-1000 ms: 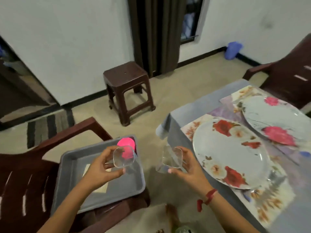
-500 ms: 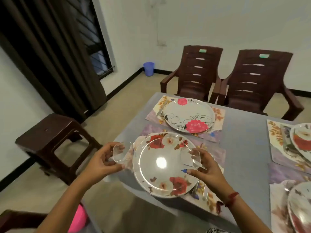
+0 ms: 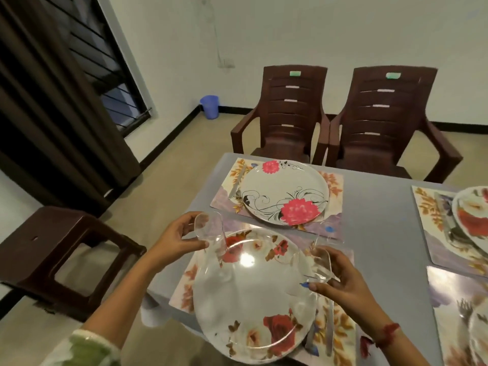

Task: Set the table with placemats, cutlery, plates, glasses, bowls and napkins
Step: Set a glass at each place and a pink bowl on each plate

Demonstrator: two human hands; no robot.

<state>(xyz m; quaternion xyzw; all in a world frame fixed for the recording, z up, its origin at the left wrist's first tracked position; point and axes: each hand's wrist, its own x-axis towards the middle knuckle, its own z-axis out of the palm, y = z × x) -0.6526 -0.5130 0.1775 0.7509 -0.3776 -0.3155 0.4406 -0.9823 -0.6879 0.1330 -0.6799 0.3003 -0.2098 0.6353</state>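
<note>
Left glass [image 3: 210, 233], clear and tilted, is hovering over the table's left edge, by the far rim of the near plate [image 3: 250, 299]. The left hand [image 3: 173, 241] is gripping it, with fingers curling round its far side and the thumb pressing its near side. The right glass [image 3: 315, 265], also clear, is hanging at the right rim of the same plate. The right hand [image 3: 343, 286] is clasping it from the right with curled fingers, and a red thread [image 3: 386, 334] is circling that wrist. Whether either glass is touching the plate cannot be told.

The near plate, white with red roses, is lying on the near placemat [image 3: 184, 289] at the near left corner of the grey table [image 3: 375, 233], with cutlery [image 3: 328, 331] lying along its right side. At the far left corner, the far plate [image 3: 285, 191], with its pink flowers, is sitting on the far placemat [image 3: 334, 180], a knife [image 3: 235, 184] lying at its left. Another flowered plate [image 3: 472, 217] is showing partly at the table's right edge. Two brown chairs [image 3: 282, 120] are standing at the far edge, a stool [image 3: 52, 249] is standing on the floor to the left, and a blue bin [image 3: 210, 106] is sitting by the wall.
</note>
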